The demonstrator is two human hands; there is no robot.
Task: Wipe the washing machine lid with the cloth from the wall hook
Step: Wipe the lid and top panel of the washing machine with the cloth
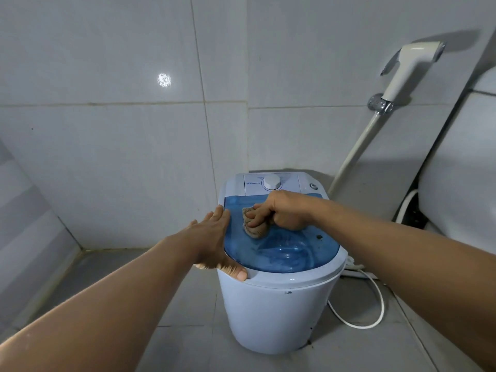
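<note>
Right hand [281,210] had its fingers curled down around a bunched-up tan cloth [255,226], pinning it against the translucent blue lid [295,251] near the lid's back left part. Left hand [214,237] was laid flat with fingers straight along the left edge of the lid, thumb hooked over the front rim, gripping nothing, just bracing. The lid was down on a small white top-loading washing machine [273,318], with a white control dial [271,182] on the panel just behind the cloth hand. There were a few dark specks on the right part of the lid. A white power cord [373,310] looped on the grey floor tiles to the right, and a white bidet sprayer [410,65] hung on the tiled wall up top right.
</note>
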